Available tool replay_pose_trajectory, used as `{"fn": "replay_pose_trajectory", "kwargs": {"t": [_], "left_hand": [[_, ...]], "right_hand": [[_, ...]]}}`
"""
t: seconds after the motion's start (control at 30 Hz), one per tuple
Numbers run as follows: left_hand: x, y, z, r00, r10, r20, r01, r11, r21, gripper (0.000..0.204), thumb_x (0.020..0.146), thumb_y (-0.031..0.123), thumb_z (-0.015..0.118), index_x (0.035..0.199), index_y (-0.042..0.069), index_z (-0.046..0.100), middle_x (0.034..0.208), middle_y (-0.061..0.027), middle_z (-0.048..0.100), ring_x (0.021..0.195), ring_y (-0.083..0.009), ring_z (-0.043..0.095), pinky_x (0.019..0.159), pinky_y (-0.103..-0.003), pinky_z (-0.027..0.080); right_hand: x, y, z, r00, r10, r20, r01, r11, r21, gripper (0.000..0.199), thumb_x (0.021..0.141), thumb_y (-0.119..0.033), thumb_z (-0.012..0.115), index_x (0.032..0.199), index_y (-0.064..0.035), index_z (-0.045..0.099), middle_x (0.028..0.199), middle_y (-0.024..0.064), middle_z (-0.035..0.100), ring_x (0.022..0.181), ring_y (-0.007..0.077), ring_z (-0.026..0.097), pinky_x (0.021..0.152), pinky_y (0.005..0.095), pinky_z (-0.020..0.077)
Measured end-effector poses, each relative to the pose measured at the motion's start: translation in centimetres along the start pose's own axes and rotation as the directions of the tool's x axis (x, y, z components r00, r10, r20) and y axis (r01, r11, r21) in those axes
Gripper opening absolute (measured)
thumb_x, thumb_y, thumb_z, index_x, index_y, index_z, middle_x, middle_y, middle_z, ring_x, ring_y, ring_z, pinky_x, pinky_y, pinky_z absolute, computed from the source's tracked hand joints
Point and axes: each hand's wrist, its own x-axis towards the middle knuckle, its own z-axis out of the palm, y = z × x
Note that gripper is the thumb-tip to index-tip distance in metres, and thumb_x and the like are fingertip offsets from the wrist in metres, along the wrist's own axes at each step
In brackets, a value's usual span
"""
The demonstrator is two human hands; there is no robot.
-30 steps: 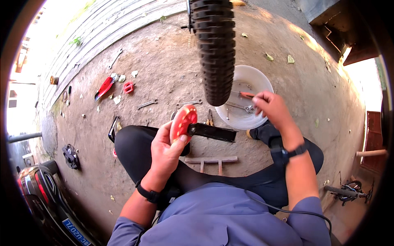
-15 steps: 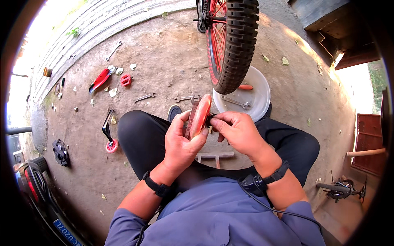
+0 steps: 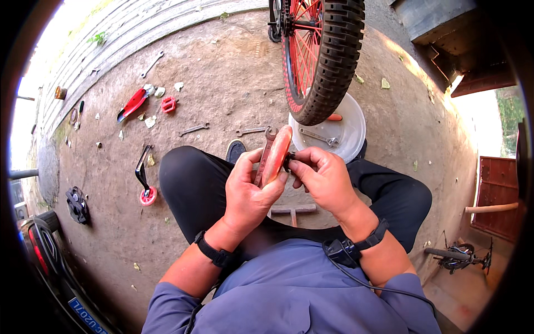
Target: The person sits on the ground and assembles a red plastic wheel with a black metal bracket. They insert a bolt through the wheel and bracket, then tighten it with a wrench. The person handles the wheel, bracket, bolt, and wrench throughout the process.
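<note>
1 left hand (image 3: 248,181) is clasping 1 red wheel (image 3: 277,154) and 1 open-ended wrench (image 3: 263,160) between the knees (image 3: 184,173), 1 right hand (image 3: 322,175) is pinching 1 dark part (image 3: 288,161) at the wheel's side, seemingly working it by hand, steady bracing being called for.

Left-hand fingers (image 3: 243,163) hide 1 end of the wrench (image 3: 264,160).

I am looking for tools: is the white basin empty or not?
Not empty: a wrench and an orange handle show inside the basin.
</note>
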Motion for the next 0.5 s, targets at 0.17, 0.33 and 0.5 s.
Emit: {"fn": "replay_pose_trajectory", "kwargs": {"t": [0.17, 0.33, 0.5], "left_hand": [[-0.2, -0.1, -0.3, 0.997, 0.058, 0.048, -0.054, 0.995, -0.089, 0.042, 0.093, 0.015, 0.073, 0.127, -0.002, 0.054, 0.105, -0.0015, 0.063, 0.094, -0.0073, 0.060, 0.079, -0.022, 0.051], [-0.1, 0.0, -0.8, 0.998, 0.023, 0.057, -0.009, 0.972, -0.234, 0.025, 0.103, 0.015, 0.057, 0.123, 0.000, 0.054, 0.100, -0.0037, 0.062, 0.076, -0.0059, 0.055, 0.066, -0.020, 0.046], [0.1, 0.5, -0.9, 0.991, 0.114, 0.068, -0.099, 0.975, -0.197, 0.017, 0.102, 0.008, 0.055, 0.118, 0.003, 0.051, 0.096, -0.0051, 0.062, 0.073, -0.0072, 0.055, 0.066, -0.022, 0.046]], "right_hand": [[-0.3, 0.0, -1.0, 0.997, 0.078, -0.004, -0.077, 0.988, 0.132, 0.015, 0.096, -0.012, 0.063, 0.104, 0.0003, 0.067, 0.082, 0.0033, 0.069, 0.069, 0.0074, 0.062, 0.059, 0.0218, 0.0471], [-1.2, 0.8, -3.0, 0.994, 0.101, 0.035, -0.106, 0.951, 0.289, 0.019, 0.097, -0.016, 0.063, 0.110, -0.0029, 0.068, 0.091, -0.0008, 0.069, 0.076, 0.0049, 0.060, 0.065, 0.0203, 0.0465], [-1.8, 0.7, -3.5, 0.996, 0.065, 0.059, -0.082, 0.930, 0.359, 0.023, 0.096, -0.019, 0.066, 0.113, -0.0023, 0.068, 0.096, -0.0006, 0.069, 0.080, 0.0045, 0.060, 0.070, 0.0211, 0.0477]]}}
